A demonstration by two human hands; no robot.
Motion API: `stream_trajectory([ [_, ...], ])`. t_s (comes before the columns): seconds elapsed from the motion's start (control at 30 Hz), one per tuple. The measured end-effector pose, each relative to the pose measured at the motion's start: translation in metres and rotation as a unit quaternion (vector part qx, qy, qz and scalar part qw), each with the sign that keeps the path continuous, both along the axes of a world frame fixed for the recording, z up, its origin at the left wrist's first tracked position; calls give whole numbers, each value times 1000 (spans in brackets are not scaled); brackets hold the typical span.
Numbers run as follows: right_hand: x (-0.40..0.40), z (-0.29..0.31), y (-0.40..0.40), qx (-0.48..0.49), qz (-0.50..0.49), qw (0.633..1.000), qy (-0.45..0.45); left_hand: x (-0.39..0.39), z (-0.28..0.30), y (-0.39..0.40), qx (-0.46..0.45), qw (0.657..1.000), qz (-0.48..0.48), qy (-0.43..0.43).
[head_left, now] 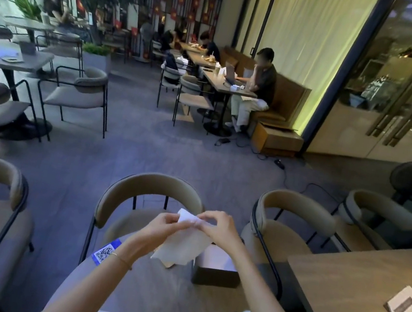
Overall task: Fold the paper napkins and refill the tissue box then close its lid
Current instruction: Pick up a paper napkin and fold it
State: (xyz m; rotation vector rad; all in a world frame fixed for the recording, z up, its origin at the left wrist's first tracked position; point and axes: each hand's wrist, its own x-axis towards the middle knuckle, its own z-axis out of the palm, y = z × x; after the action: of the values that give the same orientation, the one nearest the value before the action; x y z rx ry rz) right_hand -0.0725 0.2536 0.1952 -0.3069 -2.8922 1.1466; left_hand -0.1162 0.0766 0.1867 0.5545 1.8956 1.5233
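Head view, first speaker: Where's the paper napkin?

Second speaker: Pinched at its top edge by left hand and right hand, hanging lengthwise above the open tissue box, which sits just right of it, nearer the right hand.

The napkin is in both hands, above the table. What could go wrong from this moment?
1. The napkin hangs loose below the left hand and right hand, so the fold may come out crooked.
2. The tissue box sits near the table's far edge; pushing napkins in could slide it off.
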Motion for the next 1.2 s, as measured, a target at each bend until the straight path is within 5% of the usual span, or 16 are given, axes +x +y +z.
stream_trajectory([
  [0.43,5,-7,1,-63,48,995,-53,4,-16,8,35,991,121,36],
  [0.6,3,-7,8,-69,40,994,-73,-3,-16,15,9,969,217,119],
  [1.03,10,-26,39,-352,-164,920,-51,-8,-24,51,144,972,177,-48],
  [1.2,-4,-57,68,-325,-288,896,-93,-7,-51,82,87,978,155,-109],
])
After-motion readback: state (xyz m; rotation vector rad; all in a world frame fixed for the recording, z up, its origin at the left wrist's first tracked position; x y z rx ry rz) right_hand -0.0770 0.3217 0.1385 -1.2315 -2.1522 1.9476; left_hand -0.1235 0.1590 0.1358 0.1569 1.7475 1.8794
